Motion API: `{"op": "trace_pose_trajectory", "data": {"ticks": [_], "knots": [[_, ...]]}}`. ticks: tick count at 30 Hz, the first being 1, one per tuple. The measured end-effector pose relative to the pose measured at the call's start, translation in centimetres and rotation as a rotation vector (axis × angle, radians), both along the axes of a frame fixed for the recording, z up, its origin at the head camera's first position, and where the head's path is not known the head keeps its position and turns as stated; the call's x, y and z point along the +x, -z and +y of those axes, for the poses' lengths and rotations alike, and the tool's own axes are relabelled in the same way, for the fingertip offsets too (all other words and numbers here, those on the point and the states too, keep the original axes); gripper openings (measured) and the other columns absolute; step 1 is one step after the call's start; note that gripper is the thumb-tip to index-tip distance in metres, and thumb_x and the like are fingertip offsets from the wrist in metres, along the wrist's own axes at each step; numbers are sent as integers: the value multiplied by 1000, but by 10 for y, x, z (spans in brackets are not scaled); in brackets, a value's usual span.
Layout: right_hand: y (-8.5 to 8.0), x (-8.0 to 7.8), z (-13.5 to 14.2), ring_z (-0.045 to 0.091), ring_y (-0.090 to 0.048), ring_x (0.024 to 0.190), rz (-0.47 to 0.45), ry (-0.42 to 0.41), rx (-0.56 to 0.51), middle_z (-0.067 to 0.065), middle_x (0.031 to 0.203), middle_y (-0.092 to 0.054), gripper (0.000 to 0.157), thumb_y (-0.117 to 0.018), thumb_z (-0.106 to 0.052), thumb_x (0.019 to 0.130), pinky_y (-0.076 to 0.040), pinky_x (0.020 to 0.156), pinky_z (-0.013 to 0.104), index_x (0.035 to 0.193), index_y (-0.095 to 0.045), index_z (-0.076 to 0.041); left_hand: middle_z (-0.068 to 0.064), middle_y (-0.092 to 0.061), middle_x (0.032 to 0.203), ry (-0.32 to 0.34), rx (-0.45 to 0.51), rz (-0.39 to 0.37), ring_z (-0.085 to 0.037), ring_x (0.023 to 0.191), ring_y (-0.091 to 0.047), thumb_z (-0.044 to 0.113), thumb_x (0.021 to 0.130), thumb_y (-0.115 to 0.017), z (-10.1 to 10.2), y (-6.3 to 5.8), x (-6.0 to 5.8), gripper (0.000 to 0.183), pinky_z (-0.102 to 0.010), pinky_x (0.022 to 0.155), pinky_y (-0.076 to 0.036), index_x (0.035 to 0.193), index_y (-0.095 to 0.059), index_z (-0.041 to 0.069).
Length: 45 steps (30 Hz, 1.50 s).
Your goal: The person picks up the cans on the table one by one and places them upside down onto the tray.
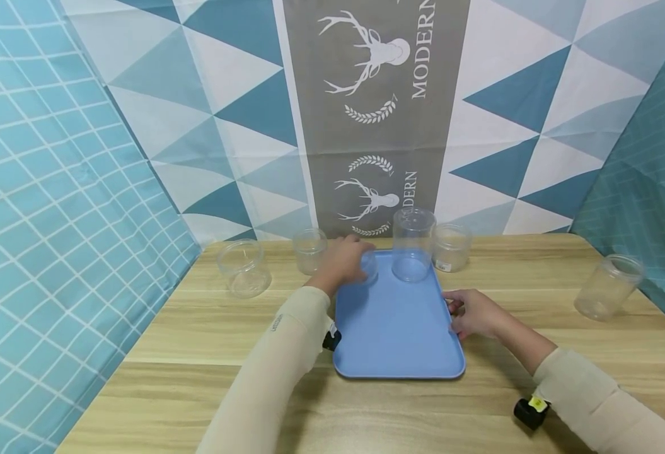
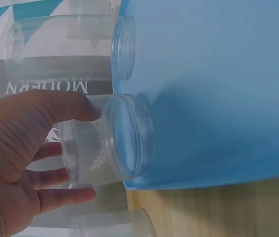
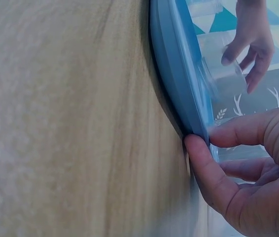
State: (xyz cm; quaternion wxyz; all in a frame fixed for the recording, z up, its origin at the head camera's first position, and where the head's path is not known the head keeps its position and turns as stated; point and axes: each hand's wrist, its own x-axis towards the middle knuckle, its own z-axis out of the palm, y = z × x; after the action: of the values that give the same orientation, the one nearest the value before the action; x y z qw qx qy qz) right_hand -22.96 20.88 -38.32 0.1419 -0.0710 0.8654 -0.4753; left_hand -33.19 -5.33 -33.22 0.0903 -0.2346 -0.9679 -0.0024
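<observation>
A blue tray (image 1: 397, 334) lies on the wooden table. On its back left corner stands a short clear jar (image 2: 100, 143). Around that jar's upper part, my left hand (image 2: 26, 143) has its thumb at one side and its straight, spread fingers at the other. The thumb tip overlaps the jar in the left wrist view. My right hand (image 1: 476, 314) pinches the tray's right edge between thumb and fingers, as the right wrist view shows up close. A tall clear jar (image 1: 413, 243) stands on the tray's back right corner.
Beyond the tray's back right corner is another clear jar (image 1: 451, 247). To the left of the tray stand two more, a small jar (image 1: 308, 252) and a wider jar (image 1: 244, 270). One clear jar (image 1: 608, 289) is near the table's right edge. A patterned curtain (image 1: 374, 145) hangs behind.
</observation>
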Motion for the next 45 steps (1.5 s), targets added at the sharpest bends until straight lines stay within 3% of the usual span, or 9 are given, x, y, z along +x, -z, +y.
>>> {"op": "trace_pose_trajectory", "data": {"ticks": [8, 21, 35, 45], "knots": [[2, 0, 0, 21, -54, 72, -17, -5, -14, 19, 97, -46, 74, -62, 13, 65, -53, 58, 33, 132, -30, 11, -1, -53, 112, -30, -49, -51, -26, 98, -49, 34, 62, -70, 8, 0, -9, 57, -41, 78, -43, 117, -56, 30], [1, -1, 1, 20, -53, 71, -4, 3, -7, 19, 97, -47, 74, -63, 13, 64, -53, 57, 34, 131, -30, 11, 0, -54, 108, -32, -12, -58, -26, 98, -49, 36, 62, -70, 11, 2, -14, 55, -42, 78, -44, 115, -58, 29], [-1, 2, 1, 20, -53, 71, -10, 7, -26, 19, 96, -45, 74, -62, 12, 65, -53, 58, 34, 132, -30, 10, -3, -46, 122, -11, -29, -91, -26, 110, -42, 36, 65, -69, 11, 1, -7, 63, -40, 89, -40, 124, -51, 26], [2, 3, 1, 21, -53, 74, -7, 28, -22, 18, 98, -46, 73, -63, 11, 65, -53, 59, 33, 131, -31, 9, -4, -46, 123, 45, 68, -43, -23, 110, -41, 33, 66, -68, 4, -2, -1, 57, -38, 86, -41, 120, -54, 21]]}}
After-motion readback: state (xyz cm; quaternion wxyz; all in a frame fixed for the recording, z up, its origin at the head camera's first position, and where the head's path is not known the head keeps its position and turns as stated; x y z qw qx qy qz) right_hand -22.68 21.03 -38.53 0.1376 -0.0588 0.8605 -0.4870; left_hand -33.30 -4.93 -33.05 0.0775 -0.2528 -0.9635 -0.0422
